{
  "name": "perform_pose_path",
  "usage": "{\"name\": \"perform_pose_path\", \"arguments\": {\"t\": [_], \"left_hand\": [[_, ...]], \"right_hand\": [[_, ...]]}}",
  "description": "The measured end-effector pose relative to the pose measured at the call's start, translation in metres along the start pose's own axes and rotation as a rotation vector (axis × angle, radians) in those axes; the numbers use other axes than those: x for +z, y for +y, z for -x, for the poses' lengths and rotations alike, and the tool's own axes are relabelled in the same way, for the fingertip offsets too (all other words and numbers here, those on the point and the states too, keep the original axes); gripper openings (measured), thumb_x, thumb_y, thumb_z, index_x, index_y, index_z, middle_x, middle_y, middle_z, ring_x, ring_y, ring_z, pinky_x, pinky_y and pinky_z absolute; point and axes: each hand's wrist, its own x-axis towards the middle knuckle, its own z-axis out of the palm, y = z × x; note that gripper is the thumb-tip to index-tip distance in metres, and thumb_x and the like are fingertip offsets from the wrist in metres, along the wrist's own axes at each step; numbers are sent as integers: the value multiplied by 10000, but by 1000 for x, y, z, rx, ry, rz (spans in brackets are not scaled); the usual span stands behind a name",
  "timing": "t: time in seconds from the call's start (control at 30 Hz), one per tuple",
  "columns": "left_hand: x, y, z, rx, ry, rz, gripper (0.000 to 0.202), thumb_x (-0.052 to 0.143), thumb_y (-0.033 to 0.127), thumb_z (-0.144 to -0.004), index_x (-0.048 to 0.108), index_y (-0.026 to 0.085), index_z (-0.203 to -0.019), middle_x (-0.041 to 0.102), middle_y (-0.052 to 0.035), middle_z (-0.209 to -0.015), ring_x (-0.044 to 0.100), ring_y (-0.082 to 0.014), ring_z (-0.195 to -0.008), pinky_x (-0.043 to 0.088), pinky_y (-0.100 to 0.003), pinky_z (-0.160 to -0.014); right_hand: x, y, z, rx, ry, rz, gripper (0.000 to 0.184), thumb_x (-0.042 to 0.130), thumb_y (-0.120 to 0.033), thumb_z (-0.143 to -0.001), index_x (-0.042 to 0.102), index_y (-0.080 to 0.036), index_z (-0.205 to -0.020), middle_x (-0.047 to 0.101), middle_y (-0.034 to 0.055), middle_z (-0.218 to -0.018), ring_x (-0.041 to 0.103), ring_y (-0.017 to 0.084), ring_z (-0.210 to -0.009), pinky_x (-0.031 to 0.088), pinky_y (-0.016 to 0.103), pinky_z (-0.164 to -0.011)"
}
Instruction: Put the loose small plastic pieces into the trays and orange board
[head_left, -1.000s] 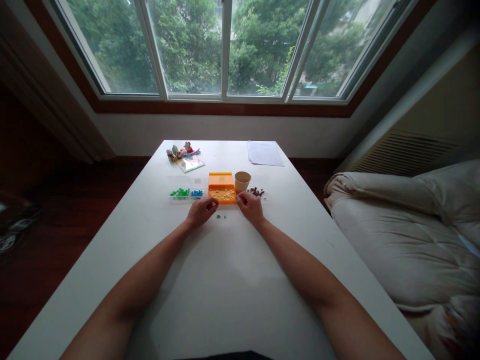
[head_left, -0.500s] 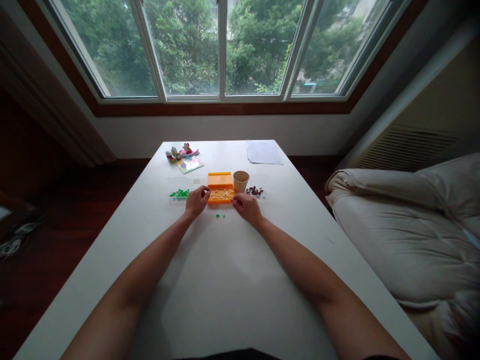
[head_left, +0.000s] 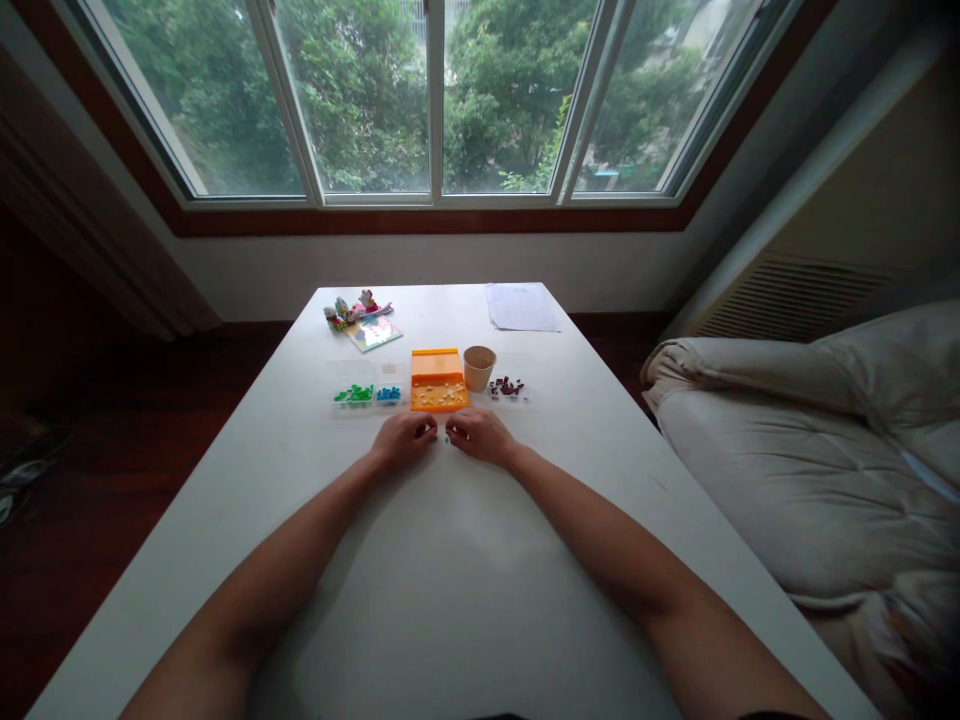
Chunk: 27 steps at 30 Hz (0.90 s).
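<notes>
My left hand [head_left: 405, 441] rests on the white table with thumb and fingers curled into a pinch, the tips beside a tiny green piece. Facing it, my right hand [head_left: 481, 437] has its fingers pinched too, close to another small green piece [head_left: 447, 440]. Whether either pinch holds anything is too small to make out. Just beyond both hands sits an open orange box [head_left: 439, 407], its lid side raised at the back and pale little pieces scattered in its tray. A tan paper cup [head_left: 479, 369] stands against the box's right side.
Left of the box, a clear case holds green pieces [head_left: 354, 394] and blue pieces [head_left: 388, 394]. Dark brown pieces [head_left: 507, 387] lie in a clear container on the right. Farther back are small figures [head_left: 349, 312], a colourful card [head_left: 373, 333] and a paper sheet [head_left: 522, 307].
Both hands have drawn back from the orange box's sides towards me and closer together, down to the green pieces on the table. The blue pieces are uncovered now. The view has shifted slightly.
</notes>
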Motion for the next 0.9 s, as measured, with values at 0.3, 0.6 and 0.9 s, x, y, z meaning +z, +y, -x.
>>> {"name": "perform_pose_path", "arguments": {"t": [0.3,0.6,0.9], "left_hand": [[-9,-5,-1,65,-111,63,181,575,260,-835,712,227,-949,642,8,-736,536,-132,-665,371,-231,-628],[-11,-10,0,103,-118,98,180,587,262,-827,713,224,-950,617,12,-738,514,-129,-674,374,-229,-636],[-9,-17,-1,100,-84,107,147,584,278,-836,695,208,-903,633,-3,-758,524,-138,-679,386,-238,-638]], "right_hand": [[-6,-4,-1,-35,-90,-29,77,627,-262,-894,677,-204,-886,636,9,-772,534,134,-722,327,238,-656],[1,0,-1,-5,-95,5,73,638,-215,-894,683,-212,-951,656,17,-862,552,136,-784,332,233,-683],[1,0,0,31,-76,9,71,650,-253,-898,689,-223,-950,642,11,-857,538,131,-759,327,234,-671]]}}
